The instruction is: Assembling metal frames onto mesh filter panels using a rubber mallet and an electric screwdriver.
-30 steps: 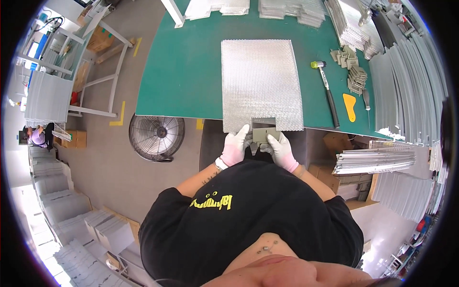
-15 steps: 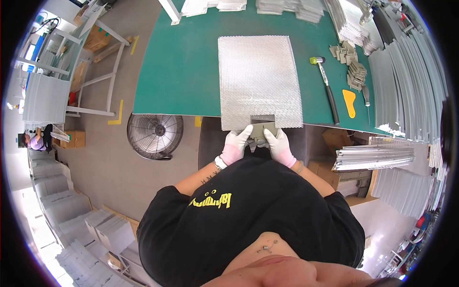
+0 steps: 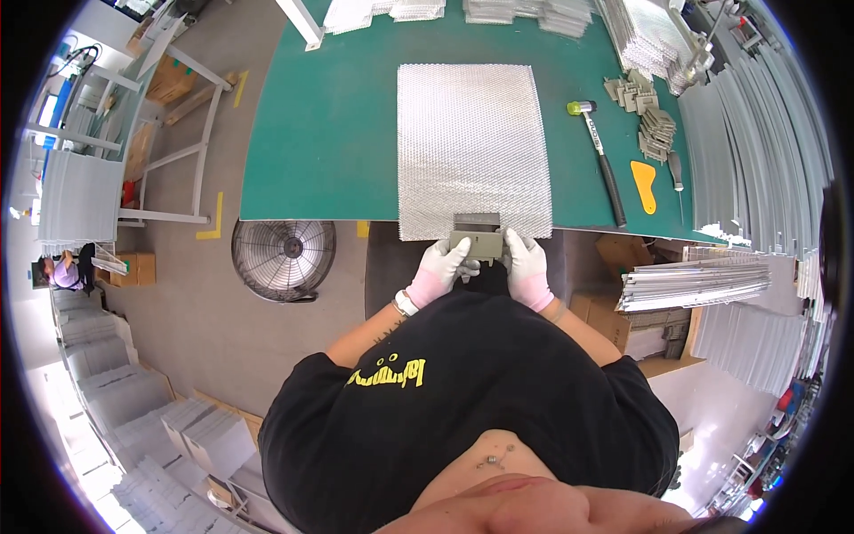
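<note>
A silvery metal mesh sheet (image 3: 471, 142) lies on the green tabletop, its near edge jutting past the table's front. In that edge is a rectangular notch, with a grey-green plastic piece (image 3: 480, 242) at its mouth. My left hand (image 3: 440, 270), in a white and pink glove, pinches the left end of this piece, thumb on top. At the piece's right end, my gloved right hand (image 3: 529, 270) is closed at the mesh edge, its thumb on top and close beside the piece. The fingers underneath are mostly hidden.
Right of the mesh lie a mallet (image 3: 598, 160), a yellow flat scraper (image 3: 643, 187), a screwdriver (image 3: 677, 173) and stacked grey-green pieces (image 3: 656, 133). More mesh sheets (image 3: 525, 11) sit at the back. A floor fan (image 3: 286, 258) stands left; metal strips (image 3: 694, 285) are at the right.
My right thumb has moved off the top of the plastic piece to its right end. The piece shows more fully now. The whole view has shifted slightly.
</note>
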The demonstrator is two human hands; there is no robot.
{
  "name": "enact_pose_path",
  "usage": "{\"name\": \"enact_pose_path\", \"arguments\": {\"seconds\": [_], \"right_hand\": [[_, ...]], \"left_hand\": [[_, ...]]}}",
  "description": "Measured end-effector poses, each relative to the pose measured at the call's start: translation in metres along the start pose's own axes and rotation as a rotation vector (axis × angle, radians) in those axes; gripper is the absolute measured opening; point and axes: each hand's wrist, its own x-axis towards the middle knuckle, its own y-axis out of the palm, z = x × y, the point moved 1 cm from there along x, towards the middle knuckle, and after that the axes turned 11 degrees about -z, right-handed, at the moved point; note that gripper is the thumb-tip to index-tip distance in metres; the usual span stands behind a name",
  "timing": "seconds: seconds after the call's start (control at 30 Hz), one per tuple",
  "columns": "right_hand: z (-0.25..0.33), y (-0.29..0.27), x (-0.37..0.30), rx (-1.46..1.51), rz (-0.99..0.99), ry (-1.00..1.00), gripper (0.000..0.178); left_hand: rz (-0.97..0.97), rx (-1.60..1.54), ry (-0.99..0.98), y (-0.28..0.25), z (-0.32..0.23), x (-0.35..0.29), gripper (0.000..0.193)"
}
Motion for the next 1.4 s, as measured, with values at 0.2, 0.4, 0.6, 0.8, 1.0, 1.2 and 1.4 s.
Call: {"name": "enact_pose_path", "arguments": {"seconds": [0.2, 0.4, 0.6, 0.8, 1.0, 1.2, 1.4], "right_hand": [[0.006, 0.002, -0.008, -0.097, -0.003, -0.026, 0.035], [-0.024, -0.006, 0.011, -0.146, 0.553, -0.052, 0.039], [0.001, -0.006, -0.005, 0.038, 0.044, -0.247, 0.033], [0.009, -0.025, -0.001, 0.003, -0.233, -0.391, 0.032], [0.025, -0.029, -0.001, 0.091, -0.104, -0.225, 0.024], [0.0, -0.04, -0.021, 0.138, -0.118, -0.237, 0.015], [0.003, -0.017, -0.005, 0.264, -0.131, -0.154, 0.027]], "left_hand": [[0.19, 0.187, 0.035, -0.007, -0.008, -0.008, 0.051], [0.567, 1.047, -0.039, 0.043, -0.154, -0.018, 0.059], [0.199, 1.811, 1.381, 0.082, -0.135, 0.063, 0.069], [0.047, 1.813, 1.258, 0.107, -0.084, 0.029, 0.065], [-0.014, 1.795, 1.214, 0.104, -0.078, 0.025, 0.063], [0.062, 1.744, 1.144, 0.105, -0.066, 0.006, 0.065], [0.024, 1.813, 1.174, 0.105, -0.069, 0.013, 0.064]]}}
